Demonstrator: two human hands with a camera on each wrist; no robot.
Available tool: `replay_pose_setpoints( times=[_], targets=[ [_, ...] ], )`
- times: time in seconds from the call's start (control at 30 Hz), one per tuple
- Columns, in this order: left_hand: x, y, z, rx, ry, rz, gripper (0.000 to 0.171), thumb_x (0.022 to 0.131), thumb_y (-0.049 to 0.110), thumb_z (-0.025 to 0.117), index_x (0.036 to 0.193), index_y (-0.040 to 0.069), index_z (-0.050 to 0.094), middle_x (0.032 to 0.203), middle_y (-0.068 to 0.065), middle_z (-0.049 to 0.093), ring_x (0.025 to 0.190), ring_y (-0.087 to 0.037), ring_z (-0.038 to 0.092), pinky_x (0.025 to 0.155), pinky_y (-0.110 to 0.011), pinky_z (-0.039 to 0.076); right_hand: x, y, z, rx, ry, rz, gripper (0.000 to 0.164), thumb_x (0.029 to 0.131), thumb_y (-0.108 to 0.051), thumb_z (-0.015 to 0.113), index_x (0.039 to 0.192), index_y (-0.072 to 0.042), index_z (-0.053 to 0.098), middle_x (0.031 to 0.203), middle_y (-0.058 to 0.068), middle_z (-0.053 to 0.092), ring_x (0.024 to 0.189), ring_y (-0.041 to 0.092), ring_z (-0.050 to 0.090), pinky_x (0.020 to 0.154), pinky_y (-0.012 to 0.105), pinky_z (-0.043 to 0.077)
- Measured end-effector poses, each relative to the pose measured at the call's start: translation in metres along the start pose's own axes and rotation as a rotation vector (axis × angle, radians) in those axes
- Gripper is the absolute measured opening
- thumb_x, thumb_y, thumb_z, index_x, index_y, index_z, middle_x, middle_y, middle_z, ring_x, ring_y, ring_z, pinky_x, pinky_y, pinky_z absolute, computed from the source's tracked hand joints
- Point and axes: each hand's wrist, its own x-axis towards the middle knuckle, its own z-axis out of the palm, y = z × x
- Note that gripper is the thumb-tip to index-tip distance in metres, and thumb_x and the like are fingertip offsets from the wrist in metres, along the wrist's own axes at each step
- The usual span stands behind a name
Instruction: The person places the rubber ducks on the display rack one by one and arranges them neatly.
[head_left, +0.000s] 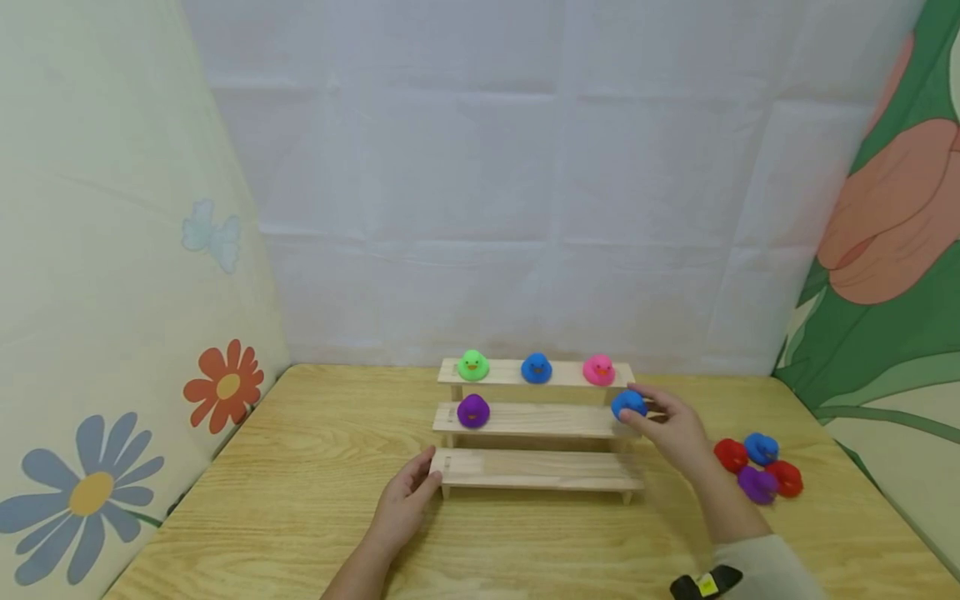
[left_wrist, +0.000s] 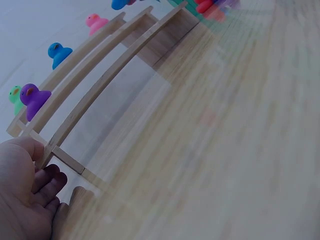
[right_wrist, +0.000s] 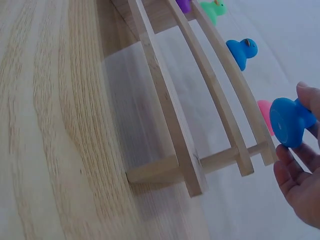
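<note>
A three-tier wooden stand stands on the table. At its left end my left hand grips the lowest tier; in the left wrist view the thumb lies over the board, fingers below. My right hand pinches a blue rubber duck at the right end of the middle tier. In the right wrist view this duck is tilted, its flat base showing. A green duck, another blue duck and a pink duck sit on the top tier. A purple duck sits at the middle tier's left.
Right of the stand, several loose ducks lie close together on the table: a red one, a blue one, a purple one and another red one. A white cloth hangs behind.
</note>
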Motion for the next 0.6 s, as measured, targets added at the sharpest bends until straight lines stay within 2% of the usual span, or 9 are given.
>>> replay_pose_setpoints(
  times=[0.13,0.4,0.6],
  targets=[
    [0.0,0.0,0.0,0.003,0.001,-0.003,0.051,0.1,0.012,0.053,0.145,-0.007,0.038,0.142,-0.026,0.05,0.133,-0.038,0.048,0.112,-0.046,0.039,0.001,-0.004,0.007,0.012,-0.031,0.006,0.052,0.09,-0.023,0.072,0.137,-0.006,0.057,0.129,0.023,0.061,0.103,0.026,0.062,0.076,0.017,0.053],
    [0.0,-0.001,0.0,0.005,0.003,-0.007,0.051,0.1,0.012,0.053,0.145,-0.007,0.038,0.142,-0.026,0.05,0.134,-0.038,0.047,0.112,-0.046,0.039,0.001,-0.01,0.023,0.026,-0.063,-0.04,0.047,0.089,-0.021,0.074,0.131,-0.004,0.06,0.125,0.022,0.064,0.106,0.028,0.063,0.084,0.026,0.056],
    [-0.001,0.0,0.0,0.011,0.004,0.0,0.05,0.101,0.012,0.052,0.145,-0.007,0.038,0.14,-0.026,0.052,0.132,-0.038,0.049,0.111,-0.045,0.042,0.005,-0.014,0.035,0.039,-0.075,-0.028,0.047,0.087,-0.018,0.075,0.13,-0.003,0.061,0.123,0.021,0.064,0.104,0.028,0.064,0.087,0.03,0.056]
  ],
)
